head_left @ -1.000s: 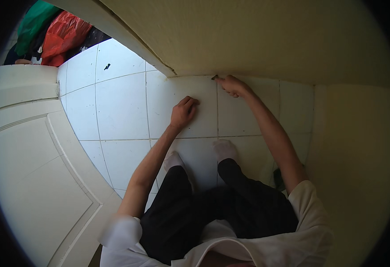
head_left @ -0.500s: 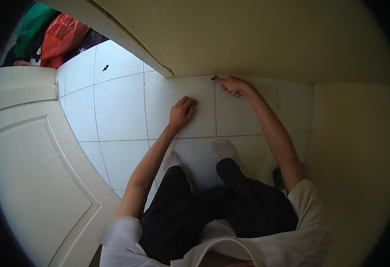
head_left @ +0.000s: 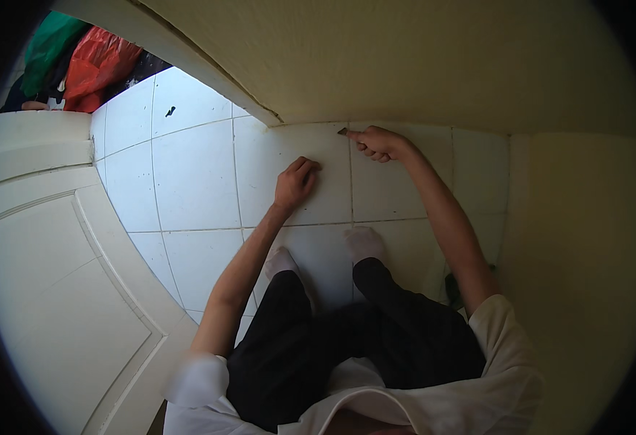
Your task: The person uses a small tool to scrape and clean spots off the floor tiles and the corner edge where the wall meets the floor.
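A small tool with a dark, pointed tip [head_left: 343,132] sticks out leftward from my right hand [head_left: 377,143]. The fingers are wrapped round its handle, and the forefinger is stretched along it. Its tip is at the white tile floor [head_left: 289,141], just short of the foot of the wall and near a grout line. Nearer to me and to the left, my left hand [head_left: 298,183] rests on a tile with its fingers curled under. Whatever those fingers might hold is hidden. The tool's exact kind is too small to make out.
A yellowish wall [head_left: 434,65] rises beyond my hands. To the left stands a white panelled door [head_left: 64,290]. Red [head_left: 100,61] and green bags [head_left: 51,43] lie at the far left. A small black scrap [head_left: 170,112] is on the tiles. My feet [head_left: 365,243] are close behind my hands.
My right hand has shifted slightly left with the tool, and its tip now lies a little farther from the wall's foot. My left hand has stayed in place.
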### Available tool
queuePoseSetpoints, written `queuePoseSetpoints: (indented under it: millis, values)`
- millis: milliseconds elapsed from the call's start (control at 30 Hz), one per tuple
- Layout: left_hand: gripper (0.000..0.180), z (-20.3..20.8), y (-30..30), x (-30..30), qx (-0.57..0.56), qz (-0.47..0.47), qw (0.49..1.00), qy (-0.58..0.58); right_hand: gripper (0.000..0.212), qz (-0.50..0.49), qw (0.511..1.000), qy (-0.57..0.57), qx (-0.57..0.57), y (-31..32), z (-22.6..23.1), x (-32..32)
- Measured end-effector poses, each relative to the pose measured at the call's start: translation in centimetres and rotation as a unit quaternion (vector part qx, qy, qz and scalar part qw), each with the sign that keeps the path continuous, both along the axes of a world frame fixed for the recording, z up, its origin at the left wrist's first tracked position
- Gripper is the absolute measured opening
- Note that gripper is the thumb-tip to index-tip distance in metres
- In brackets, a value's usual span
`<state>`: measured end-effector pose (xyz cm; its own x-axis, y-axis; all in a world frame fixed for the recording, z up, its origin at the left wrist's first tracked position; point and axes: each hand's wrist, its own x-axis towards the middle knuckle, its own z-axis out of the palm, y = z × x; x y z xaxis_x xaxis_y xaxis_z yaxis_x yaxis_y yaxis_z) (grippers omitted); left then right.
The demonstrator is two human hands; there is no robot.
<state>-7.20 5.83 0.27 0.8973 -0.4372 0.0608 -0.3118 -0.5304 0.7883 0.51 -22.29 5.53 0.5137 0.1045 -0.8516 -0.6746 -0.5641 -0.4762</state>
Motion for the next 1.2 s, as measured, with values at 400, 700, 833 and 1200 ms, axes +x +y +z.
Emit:
queuePoseSetpoints:
  millis: [400,700,833,1200]
  values:
    - [0.014,0.0,-0.7,0.2,-0.006,-0.002,1.0,0.005,0.05,-0.092,0.994,-0.008,0.059,-1.5,-0.8,-0.8]
    - [0.016,-0.1,-0.4,0.1,0.001,-0.002,1.0,0.008,0.047,-0.115,0.992,-0.003,0.055,-1.2,-1.0,-1.7]
    - [0.015,0.0,-0.5,0.2,-0.002,-0.003,1.0,0.009,0.047,-0.17,0.978,-0.005,0.117,-1.3,-1.8,-2.5]
    - [0.012,-0.1,-0.7,0.2,-0.01,0.003,1.0,-0.011,0.047,-0.314,0.945,-0.088,-0.001,-12.0,-0.2,-7.6]
